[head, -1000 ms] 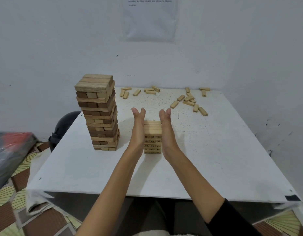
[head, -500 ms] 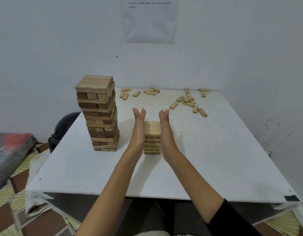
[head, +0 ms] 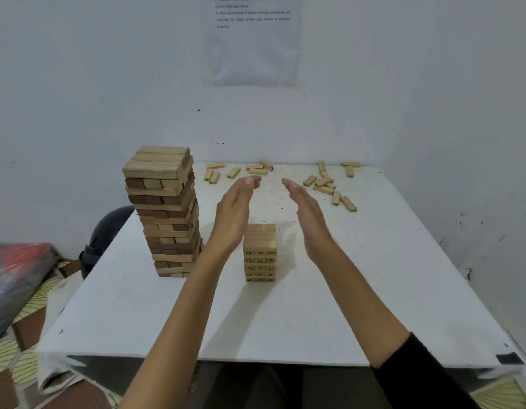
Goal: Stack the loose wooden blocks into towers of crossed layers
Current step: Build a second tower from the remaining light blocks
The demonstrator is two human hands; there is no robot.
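A short tower of pale numbered blocks (head: 260,252) stands in the middle of the white table (head: 374,290). My left hand (head: 233,214) is raised to its left with straight fingers and holds nothing. My right hand (head: 310,219) is raised to its right, also flat and empty. Neither hand touches the short tower. A taller tower of mixed light and dark blocks (head: 165,214) stands at the table's left. Several loose pale blocks (head: 325,184) lie scattered at the far right of the table, and more loose blocks (head: 235,171) lie along the far edge.
A white wall closes the table's far and right sides, with a printed sheet (head: 252,39) taped up. A dark round helmet (head: 108,231) sits beyond the table's left edge. A grey and red bag (head: 13,278) lies on the patterned floor at left.
Both hands were pressed flat against the sides of the short tower. They have lifted off it and spread apart, reaching farther across the table.
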